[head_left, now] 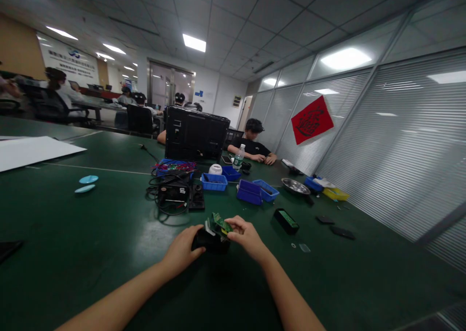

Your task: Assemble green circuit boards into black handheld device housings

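My left hand (pixel 187 247) grips the left side of a black plastic housing (pixel 213 243) low over the green table. Between thumb and fingers, my right hand (pixel 245 235) pinches the edge of a green circuit board (pixel 218 220), which sits tilted above the housing. A bit of yellow shows by the right fingertips, and a pale strip lies at the board's left side. How the board joins the housing is hidden. To the right of my hands rests another black housing (pixel 281 224) with a green board (pixel 288 218) inside it.
Behind my hands are a black soldering-station-like box (pixel 173 193) with cables, blue bins (pixel 214 182), a baseball (pixel 215 169), a bottle (pixel 239 157) and a black monitor (pixel 196 134). A metal bowl (pixel 295 186) and flat black pieces (pixel 342 232) lie right. A person (pixel 253 144) sits across the table.
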### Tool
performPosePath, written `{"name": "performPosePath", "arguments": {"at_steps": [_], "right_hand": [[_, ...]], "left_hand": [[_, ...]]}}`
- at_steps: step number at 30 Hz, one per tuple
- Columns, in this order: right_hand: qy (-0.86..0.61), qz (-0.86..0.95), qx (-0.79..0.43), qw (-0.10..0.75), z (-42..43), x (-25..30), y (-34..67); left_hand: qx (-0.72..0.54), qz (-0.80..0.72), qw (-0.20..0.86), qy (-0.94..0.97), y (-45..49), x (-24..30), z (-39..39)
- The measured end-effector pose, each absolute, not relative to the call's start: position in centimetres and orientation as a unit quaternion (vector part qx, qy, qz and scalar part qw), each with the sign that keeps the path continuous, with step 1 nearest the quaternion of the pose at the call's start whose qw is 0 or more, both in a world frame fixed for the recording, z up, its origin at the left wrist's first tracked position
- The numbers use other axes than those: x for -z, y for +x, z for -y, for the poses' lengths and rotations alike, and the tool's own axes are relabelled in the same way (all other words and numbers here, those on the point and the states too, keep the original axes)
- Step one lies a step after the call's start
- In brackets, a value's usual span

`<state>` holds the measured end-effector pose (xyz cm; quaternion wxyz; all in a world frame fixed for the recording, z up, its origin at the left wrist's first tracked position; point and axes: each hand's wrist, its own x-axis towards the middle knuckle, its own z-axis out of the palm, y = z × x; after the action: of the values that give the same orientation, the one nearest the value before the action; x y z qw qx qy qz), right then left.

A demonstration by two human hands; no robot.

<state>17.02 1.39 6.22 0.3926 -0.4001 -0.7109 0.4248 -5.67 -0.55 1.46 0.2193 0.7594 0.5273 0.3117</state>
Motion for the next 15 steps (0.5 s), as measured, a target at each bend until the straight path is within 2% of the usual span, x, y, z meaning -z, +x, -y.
{"name": "performPosePath", "arguments": {"at_steps": [4,15], "right_hand": [[-0.429,0.753,-0.365,0.340,-1.42,-6.01,16.79],[-0.450,0.783,-0.296,0.311,-0.72,-6.68,15.96]], "left_hand": [[-0.319,-0.515,0.210,0.767,-5.75,-1.20,0.44],[-0.332,-0.510,0.222,0.762,-5.83,-0.98,0.25]]}}
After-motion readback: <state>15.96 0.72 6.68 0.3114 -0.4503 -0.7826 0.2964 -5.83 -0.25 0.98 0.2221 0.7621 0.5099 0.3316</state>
